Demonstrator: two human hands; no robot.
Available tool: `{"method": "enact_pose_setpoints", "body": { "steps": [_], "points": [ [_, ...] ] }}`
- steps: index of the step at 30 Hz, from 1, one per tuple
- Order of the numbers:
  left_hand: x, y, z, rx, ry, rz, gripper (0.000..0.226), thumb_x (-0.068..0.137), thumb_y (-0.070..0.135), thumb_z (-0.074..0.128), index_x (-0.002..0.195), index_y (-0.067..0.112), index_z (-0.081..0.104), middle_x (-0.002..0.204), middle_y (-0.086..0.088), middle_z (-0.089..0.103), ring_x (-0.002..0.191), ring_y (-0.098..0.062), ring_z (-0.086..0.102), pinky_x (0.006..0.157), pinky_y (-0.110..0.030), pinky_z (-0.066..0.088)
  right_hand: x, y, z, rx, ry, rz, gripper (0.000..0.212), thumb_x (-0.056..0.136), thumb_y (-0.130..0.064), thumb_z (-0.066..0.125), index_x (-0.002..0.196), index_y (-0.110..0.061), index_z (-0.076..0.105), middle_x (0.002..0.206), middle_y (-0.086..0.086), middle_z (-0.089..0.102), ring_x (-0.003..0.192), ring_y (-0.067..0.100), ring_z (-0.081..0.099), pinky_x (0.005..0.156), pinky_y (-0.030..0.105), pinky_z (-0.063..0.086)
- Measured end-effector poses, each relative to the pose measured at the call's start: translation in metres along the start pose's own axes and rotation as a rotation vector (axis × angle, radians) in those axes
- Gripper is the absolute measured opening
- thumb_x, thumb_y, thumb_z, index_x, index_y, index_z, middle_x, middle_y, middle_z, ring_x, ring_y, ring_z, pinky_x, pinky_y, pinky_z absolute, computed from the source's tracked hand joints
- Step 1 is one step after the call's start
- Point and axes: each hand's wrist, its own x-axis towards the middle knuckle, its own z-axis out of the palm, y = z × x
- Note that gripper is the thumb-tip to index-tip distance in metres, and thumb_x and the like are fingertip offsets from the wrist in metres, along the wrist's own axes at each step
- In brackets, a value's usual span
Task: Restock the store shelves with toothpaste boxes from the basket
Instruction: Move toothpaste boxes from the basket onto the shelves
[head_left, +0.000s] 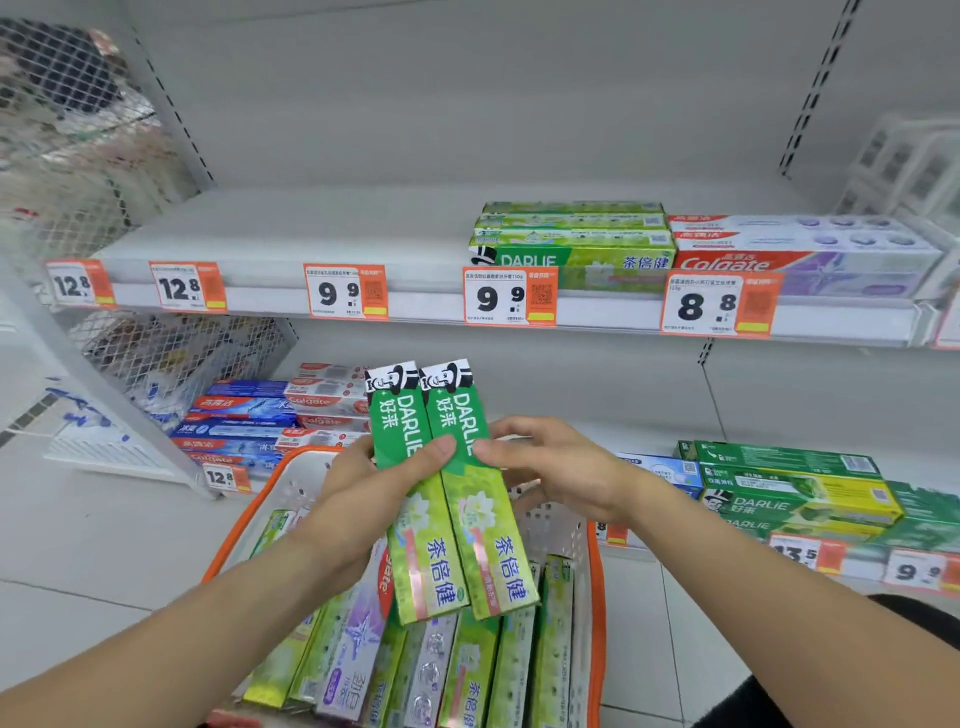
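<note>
Above the basket (596, 582), still well stocked with boxes, I hold two green toothpaste boxes (449, 493) side by side; left hand (358, 499) and right hand (558, 467) both pinch them, thumbs on front. Upper shelf (291, 244) holds one green stack (571, 234), mostly bare: early stage. Long axes near upright, logo ends tilted up-left toward the shelf.

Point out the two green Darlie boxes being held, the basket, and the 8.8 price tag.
Darlie boxes (447, 483): head view, middle of the pair.
Basket (597, 597): head view, orange right rim.
8.8 price tag (701, 305): head view, white number area.
</note>
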Motion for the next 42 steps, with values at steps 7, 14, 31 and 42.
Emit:
{"method": "enact_pose_setpoints", "body": {
  "steps": [7, 14, 31, 42],
  "points": [
    [0.009, 0.038, 0.010, 0.014, 0.075, 0.196, 0.031, 0.077, 0.024, 0.081, 0.103, 0.011, 0.071, 0.096, -0.003, 0.079, 0.088, -0.025, 0.076, 0.087, -0.042, 0.058, -0.023, -0.024, 0.005, -0.052, 0.149, -0.153, 0.054, 0.072, -0.027, 0.085, 0.117, -0.006, 0.064, 0.098, 0.015, 0.076, 0.076, 0.025, 0.071, 0.057, 0.028, 0.051],
    [0.032, 0.047, 0.026, 0.066, 0.140, 0.301, 0.060, 0.055, 0.061, 0.085, 0.087, 0.013, 0.070, 0.081, -0.004, 0.076, 0.076, -0.021, 0.072, 0.076, -0.043, 0.058, -0.051, -0.103, -0.025, -0.560, 0.455, -0.493, 0.044, 0.069, -0.033, 0.082, 0.112, -0.029, 0.071, 0.089, -0.002, 0.077, 0.078, 0.014, 0.068, 0.075, 0.030, 0.055],
    [0.068, 0.060, 0.057, -0.142, 0.234, 0.244, 0.051, 0.086, 0.057, 0.065, 0.093, 0.006, 0.067, 0.082, -0.009, 0.070, 0.067, -0.016, 0.062, 0.065, -0.030, 0.048, 0.083, -0.246, -0.165, -1.365, 0.659, -0.082, 0.060, 0.085, -0.024, 0.080, 0.139, -0.026, 0.056, 0.141, 0.007, 0.056, 0.130, 0.026, 0.053, 0.109, 0.034, 0.039],
    [0.078, 0.062, 0.046, -0.090, 0.191, 0.284, 0.057, 0.080, 0.064, 0.061, 0.098, 0.010, 0.066, 0.082, -0.009, 0.072, 0.066, -0.012, 0.066, 0.060, -0.026, 0.047, 0.098, -0.236, -0.193, -1.210, 0.447, 0.134, 0.044, 0.096, -0.036, 0.064, 0.139, -0.035, 0.055, 0.149, -0.003, 0.050, 0.141, 0.021, 0.041, 0.121, 0.046, 0.025]
  ]
}}
